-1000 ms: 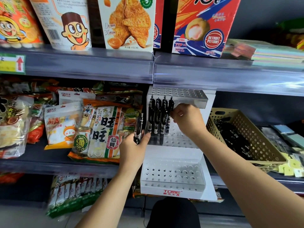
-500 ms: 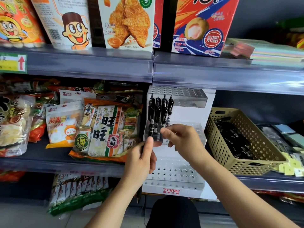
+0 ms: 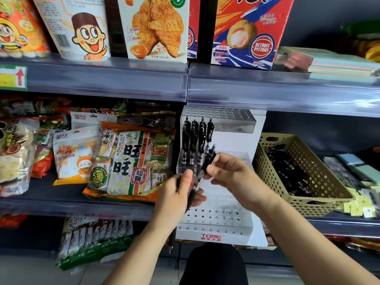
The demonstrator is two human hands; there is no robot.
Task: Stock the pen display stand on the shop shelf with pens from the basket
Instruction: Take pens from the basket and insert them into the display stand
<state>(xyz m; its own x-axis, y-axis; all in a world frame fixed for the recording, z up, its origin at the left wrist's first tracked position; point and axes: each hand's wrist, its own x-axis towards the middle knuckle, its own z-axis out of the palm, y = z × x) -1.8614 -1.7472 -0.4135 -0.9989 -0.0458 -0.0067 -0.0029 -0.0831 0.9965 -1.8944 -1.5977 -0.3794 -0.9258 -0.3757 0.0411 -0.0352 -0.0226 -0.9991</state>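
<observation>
The white tiered pen display stand [image 3: 218, 235] sits on the middle shelf, and several black pens [image 3: 194, 140] stand upright in its top tier at the left. In front of the stand my right hand [image 3: 228, 173] pinches one black pen [image 3: 208, 159], which tilts up to the right. My left hand [image 3: 178, 196] grips a small bunch of black pens [image 3: 192, 194], their tips pointing down below the wrist. Right of the stand, a tan perforated basket [image 3: 320, 182] holds a heap of black pens [image 3: 287, 171].
Snack bags [image 3: 127, 161] crowd the shelf left of the stand. The upper shelf edge [image 3: 267, 93] overhangs the stand's top tier, with boxes [image 3: 248, 31] above it. Small packets and sticky notes [image 3: 362, 204] lie right of the basket. More packets [image 3: 96, 235] hang below.
My right hand came down from the top tier to my left hand and now pinches a single pen lifted out of the bunch. My left hand dropped lower and moved right.
</observation>
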